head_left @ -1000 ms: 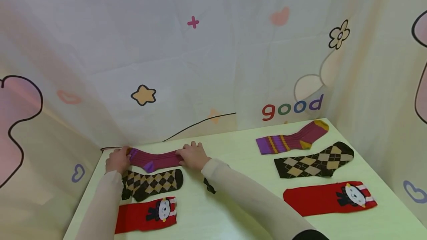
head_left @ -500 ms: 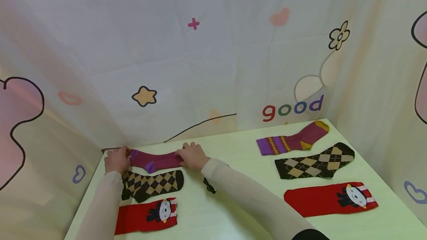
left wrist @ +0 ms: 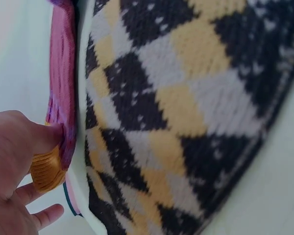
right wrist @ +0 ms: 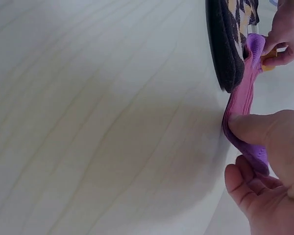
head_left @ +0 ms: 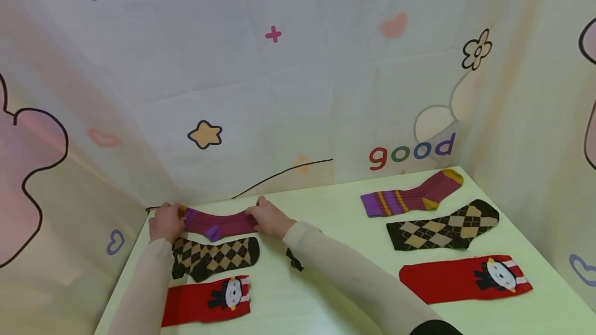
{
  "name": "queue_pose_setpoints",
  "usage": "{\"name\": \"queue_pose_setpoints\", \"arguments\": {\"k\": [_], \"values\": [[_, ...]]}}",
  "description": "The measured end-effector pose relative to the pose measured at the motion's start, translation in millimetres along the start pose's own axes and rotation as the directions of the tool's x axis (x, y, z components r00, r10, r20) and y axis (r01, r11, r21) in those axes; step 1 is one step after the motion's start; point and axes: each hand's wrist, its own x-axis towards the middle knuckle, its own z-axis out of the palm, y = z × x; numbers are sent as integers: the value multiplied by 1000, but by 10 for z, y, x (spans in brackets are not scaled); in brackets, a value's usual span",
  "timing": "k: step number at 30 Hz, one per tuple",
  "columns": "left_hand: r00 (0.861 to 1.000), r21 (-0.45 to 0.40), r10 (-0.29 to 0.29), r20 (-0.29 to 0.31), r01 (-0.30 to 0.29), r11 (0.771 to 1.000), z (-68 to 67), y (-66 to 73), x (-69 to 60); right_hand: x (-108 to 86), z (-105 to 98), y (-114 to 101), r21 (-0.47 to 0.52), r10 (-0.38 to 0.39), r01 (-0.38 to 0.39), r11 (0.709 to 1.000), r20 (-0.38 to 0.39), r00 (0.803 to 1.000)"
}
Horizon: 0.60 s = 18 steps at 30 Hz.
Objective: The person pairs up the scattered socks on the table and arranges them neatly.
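Note:
A maroon sock (head_left: 223, 224) with a purple heel lies stretched sideways at the table's back left, between both hands. My left hand (head_left: 166, 223) pinches its left end; in the left wrist view the thumb presses the maroon knit, with a mustard-yellow part (left wrist: 49, 169) under it and the fingers behind. At the other end, my right hand (head_left: 272, 218) pinches the sock, its thumb on top and the purple tip (right wrist: 255, 155) by the curled fingers. Just in front lies an argyle sock (head_left: 219, 257), seen close up in the left wrist view. Nearer still is a red sock (head_left: 191, 304) with a white animal face.
On the table's (head_left: 335, 273) right side lie another maroon sock (head_left: 410, 198) with yellow stripes, a second argyle sock (head_left: 442, 227) and a second red sock (head_left: 442, 279), one before the other. A printed cloth (head_left: 279, 92) hangs behind and at both sides.
The right hand's raised fingers have drawn in closer over the sock's end. The whole view has shifted slightly; the socks lie as before.

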Motion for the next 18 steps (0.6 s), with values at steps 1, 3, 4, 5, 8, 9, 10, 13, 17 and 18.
{"name": "queue_pose_setpoints", "arguments": {"k": [1, 3, 4, 5, 8, 9, 10, 13, 17, 18], "values": [[1000, 1, 8, -3, -8, 1000, -6, -8, 4, -2, -2, -1, -11, -4, 4, 1000, -2, 1000], [999, 1, 30, -16, -30, 1000, -31, -17, 5, -5, -8, -4, -32, -8, 8, 999, -7, 1000], [999, -3, 37, -23, -37, 999, -48, -20, 4, -4, -12, -7, -41, -11, 11, 999, -10, 1000], [998, -9, 46, -31, -46, 999, -67, -19, 0, -5, -16, -10, -47, -14, 13, 999, -12, 1000], [997, -39, 61, -51, -63, 997, -129, 8, -25, -15, -28, -18, -45, -19, 18, 999, -22, 1000], [996, -52, 65, -55, -68, 996, -148, 19, -33, -19, -32, -22, -40, -23, 22, 999, -25, 999], [996, -61, 71, -62, -75, 995, -165, 32, -40, -24, -39, -25, -32, -27, 26, 999, -28, 999], [992, -88, 94, -79, -101, 991, -211, 52, -57, -39, -64, -33, -10, -37, 36, 999, -39, 999], [984, -115, 128, -123, -143, 983, -279, 66, -74, -59, -116, -34, 2, -39, 39, 999, -52, 998], [982, -121, 134, -134, -150, 981, -298, 68, -79, -64, -132, -31, 3, -37, 37, 999, -54, 998]]}}
